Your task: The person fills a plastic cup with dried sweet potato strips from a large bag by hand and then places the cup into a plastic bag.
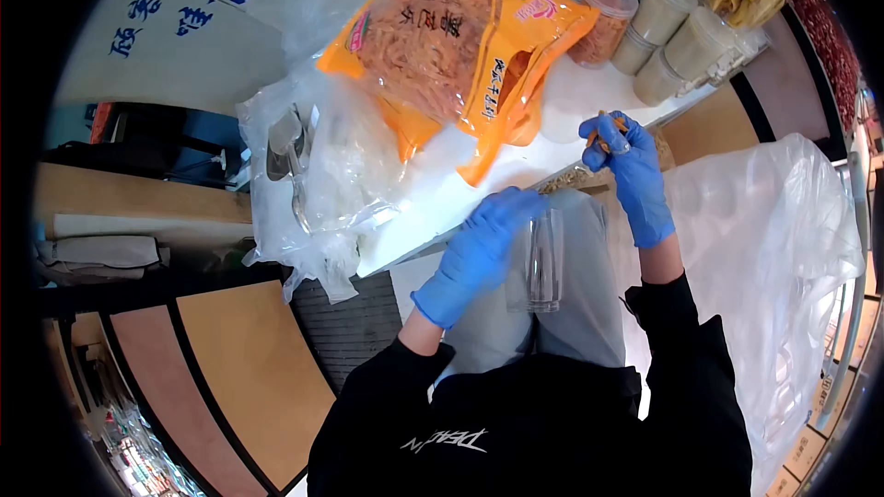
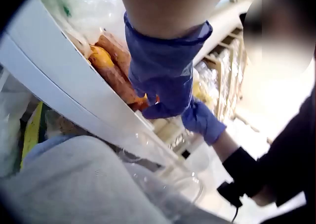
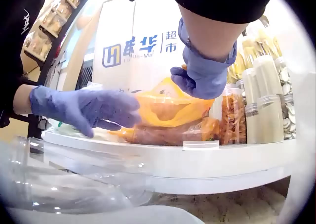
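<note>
My right hand, in a blue glove, pinches a few orange-brown dried sweet potato strips above the table's front edge. My gloved left hand reaches over my lap, and the right wrist view shows its fingers extended with nothing in them. Just beside it, a clear plastic jar stands between my thighs. Beyond both hands lies a large orange and clear bag of dried sweet potato strips. In the right wrist view the orange bag sits behind the left fingertips.
Filled jars are stacked at the back right, one with orange strips. A metal scoop lies on crumpled clear plastic on the left. Clear plastic sheeting hangs at my right. The white table's edge runs before my knees.
</note>
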`<state>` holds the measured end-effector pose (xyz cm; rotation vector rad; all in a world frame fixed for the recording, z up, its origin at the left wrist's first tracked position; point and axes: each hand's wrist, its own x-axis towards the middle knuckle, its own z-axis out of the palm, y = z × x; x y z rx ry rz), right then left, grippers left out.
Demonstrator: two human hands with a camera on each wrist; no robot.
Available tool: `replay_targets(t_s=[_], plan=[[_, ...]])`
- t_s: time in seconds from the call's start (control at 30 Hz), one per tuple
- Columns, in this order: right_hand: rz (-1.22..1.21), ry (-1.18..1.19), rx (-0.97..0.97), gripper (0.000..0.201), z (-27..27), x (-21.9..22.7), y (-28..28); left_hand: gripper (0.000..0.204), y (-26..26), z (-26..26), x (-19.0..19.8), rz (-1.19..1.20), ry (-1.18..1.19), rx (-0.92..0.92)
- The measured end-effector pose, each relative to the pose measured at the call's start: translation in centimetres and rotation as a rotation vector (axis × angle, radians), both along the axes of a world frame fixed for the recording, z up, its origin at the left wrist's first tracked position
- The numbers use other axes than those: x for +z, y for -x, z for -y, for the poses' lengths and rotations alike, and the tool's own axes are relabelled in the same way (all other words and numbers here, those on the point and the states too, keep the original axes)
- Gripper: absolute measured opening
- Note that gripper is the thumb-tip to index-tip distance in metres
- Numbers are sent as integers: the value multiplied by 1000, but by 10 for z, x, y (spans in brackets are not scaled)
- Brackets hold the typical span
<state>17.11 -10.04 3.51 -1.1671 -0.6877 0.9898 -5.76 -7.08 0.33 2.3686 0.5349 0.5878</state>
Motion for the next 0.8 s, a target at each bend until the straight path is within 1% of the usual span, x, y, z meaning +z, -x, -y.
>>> replay_targets(t_s=[0.07, 0.13, 0.17, 0.23, 0.3, 0.4, 0.43, 0.47, 0.5, 0.57, 0.6, 0.63, 0.7, 0.73, 0.8], plan=[[-23, 55, -6, 28, 11, -3, -1, 57, 1, 14, -8, -238, -256, -248], [-83, 63, -20, 26, 18, 1, 4, 57, -3, 23, -16, -367, -386, -436], [-85, 62, -31, 26, 18, 3, 6, 56, -7, 25, -32, -376, -388, -505], [-83, 66, -53, 27, 21, 8, 9, 55, -11, 25, -39, -394, -466, -595], [-65, 77, -71, 29, 23, 21, 10, 54, -15, 19, -43, -415, -622, -626], [-11, 63, -34, 31, 22, 44, 10, 59, -18, 15, -47, -289, -680, -533], [10, 53, -12, 31, 21, 55, 12, 62, -20, 12, -30, -207, -439, -424], [56, 82, -49, 29, 21, 67, 19, 66, -20, 12, -12, -124, -197, -317], [119, 22, -19, 28, 20, 74, 22, 71, -19, 13, 9, -40, 46, -210], [245, -97, 37, 27, 18, 86, 28, 76, -14, 18, 40, 133, 307, 44], [228, -100, 85, 26, 19, 97, 35, 78, -11, 19, 43, 199, 351, 155], [272, -94, 141, 25, 16, 107, 45, 80, -8, 20, 46, 273, 395, 263], [359, -81, 256, 24, 9, 119, 64, 84, -2, 20, 44, 344, 334, 415], [456, -58, 384, 19, 2, 116, 65, 87, 0, 20, 44, 366, 314, 475], [1094, -127, 427, 19, -14, 105, 69, 90, 4, 16, 41, 381, 287, 574]])
